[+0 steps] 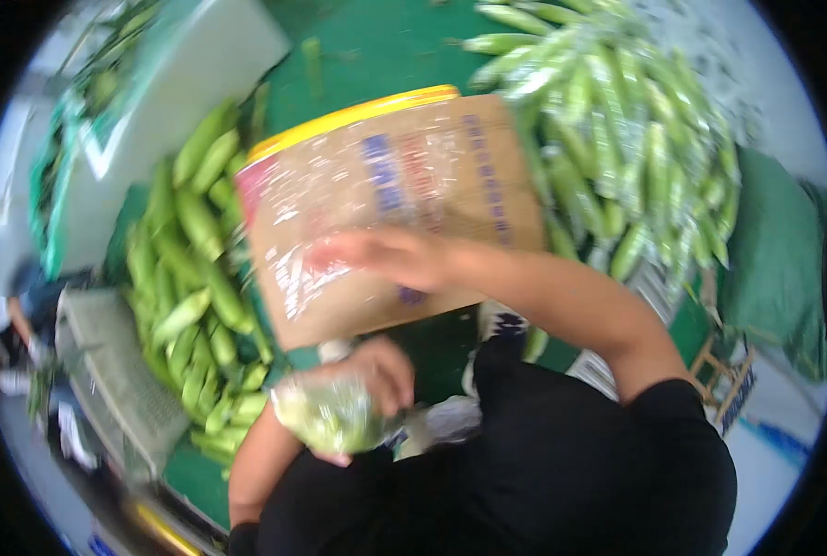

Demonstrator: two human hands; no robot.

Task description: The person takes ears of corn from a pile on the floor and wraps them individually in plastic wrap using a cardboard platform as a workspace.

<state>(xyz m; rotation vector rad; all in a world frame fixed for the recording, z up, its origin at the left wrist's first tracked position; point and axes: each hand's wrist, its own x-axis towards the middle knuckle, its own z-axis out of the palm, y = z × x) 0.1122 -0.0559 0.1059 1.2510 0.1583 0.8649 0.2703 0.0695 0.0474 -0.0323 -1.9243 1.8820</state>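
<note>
Close to my lap, my left hand [388, 372] is closed around a bagged ear of corn [332, 415], pale green inside clear, shiny plastic. Its lower end points toward me. Over the cardboard box [488, 176], my right hand [381, 258] is stretched out flat and blurred by motion, with nothing seen in it. Clear plastic bags [293, 218] lie across the top of the box, right by those fingertips. Whether the fingers touch the plastic, I cannot tell.
Unwrapped green corn [196, 222] is heaped left of the box. A large pile of bagged corn [617, 139] lies at the right, beside a green sack [773, 264]. A pale crate [117, 371] stands at the left edge. Another person [29, 310] is at the far left.
</note>
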